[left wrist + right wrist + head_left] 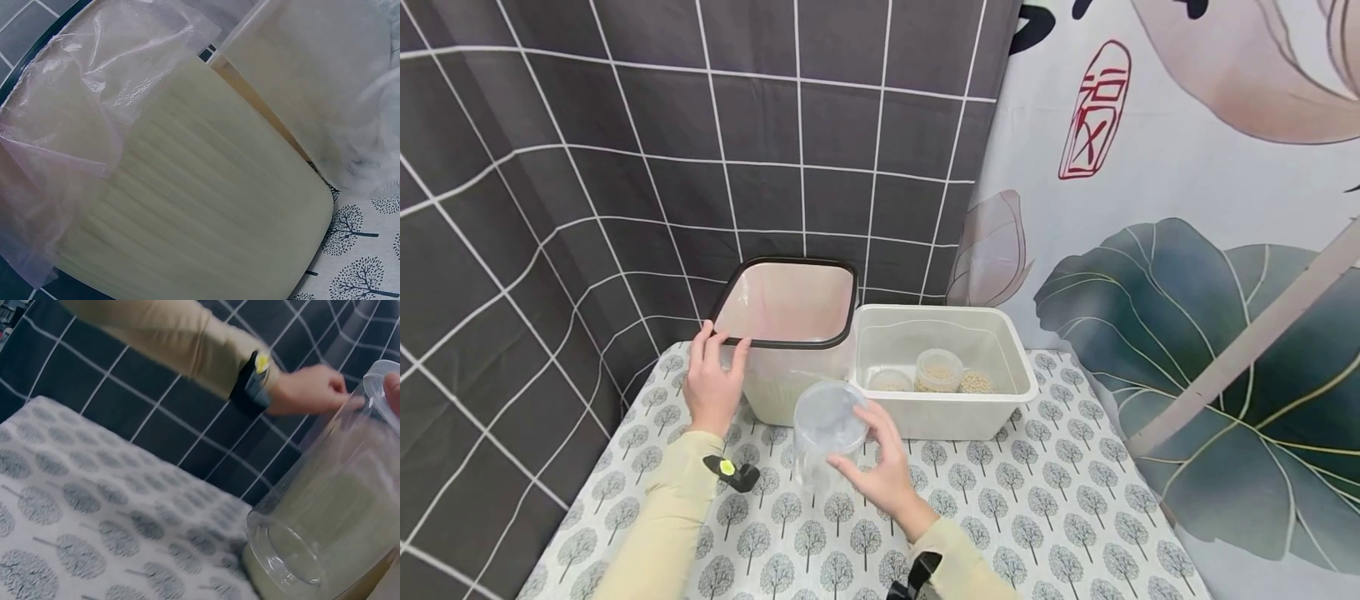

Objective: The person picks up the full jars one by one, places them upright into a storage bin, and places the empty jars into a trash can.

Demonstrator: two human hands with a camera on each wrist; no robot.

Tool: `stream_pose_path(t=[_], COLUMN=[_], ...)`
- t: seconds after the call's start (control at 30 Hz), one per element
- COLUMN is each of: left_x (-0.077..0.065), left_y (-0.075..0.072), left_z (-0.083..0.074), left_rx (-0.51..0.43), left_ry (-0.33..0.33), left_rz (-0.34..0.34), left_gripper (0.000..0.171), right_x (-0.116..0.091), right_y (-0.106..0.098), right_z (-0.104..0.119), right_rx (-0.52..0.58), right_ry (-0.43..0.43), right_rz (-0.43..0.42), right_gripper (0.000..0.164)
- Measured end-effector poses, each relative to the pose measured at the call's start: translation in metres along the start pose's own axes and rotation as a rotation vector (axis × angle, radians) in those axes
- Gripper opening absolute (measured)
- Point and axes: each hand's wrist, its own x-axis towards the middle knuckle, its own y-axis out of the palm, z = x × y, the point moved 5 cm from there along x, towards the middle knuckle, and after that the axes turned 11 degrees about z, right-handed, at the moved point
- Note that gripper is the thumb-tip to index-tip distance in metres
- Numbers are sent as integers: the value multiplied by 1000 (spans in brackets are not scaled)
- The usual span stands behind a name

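In the head view my right hand (883, 467) holds a tall clear plastic jar (820, 462) near its top, thumb and fingers on either side. Nothing shows inside the jar, and its top looks covered by a translucent lid (831, 408). The same jar (312, 531) fills the right of the right wrist view, tilted. My left hand (715, 383) grips the black rim at the near left corner of a trash bin (797, 367). A thin pinkish bag (94, 94) lines the bin and hangs over its outside. The left wrist view shows the bin's ribbed side but no fingers.
Right of the bin stands a white rectangular tub (947, 417). Inside it are a clear round container (938, 367) of pale beans, loose-looking beans (976, 383) and another clear container (890, 381). A tree-print cloth (865, 542) covers the table; a grid-patterned curtain (835, 125) hangs behind.
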Motion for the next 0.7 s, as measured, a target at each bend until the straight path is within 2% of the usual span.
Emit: stream_pose_path(t=[0.13, 0.5, 0.7], left_x=[0, 0, 0], left_y=[0, 1, 2], left_z=[1, 1, 3], left_rx=[0, 0, 0], left_ry=[4, 16, 17], left_rz=[-8, -26, -31], left_gripper=[40, 38, 39], right_x=[14, 41, 51], right_y=[-10, -34, -42], right_z=[11, 30, 15], right_rx=[28, 50, 78], right_ry=[-76, -138, -183], right_rz=[-39, -134, -169], right_gripper=[62, 59, 65])
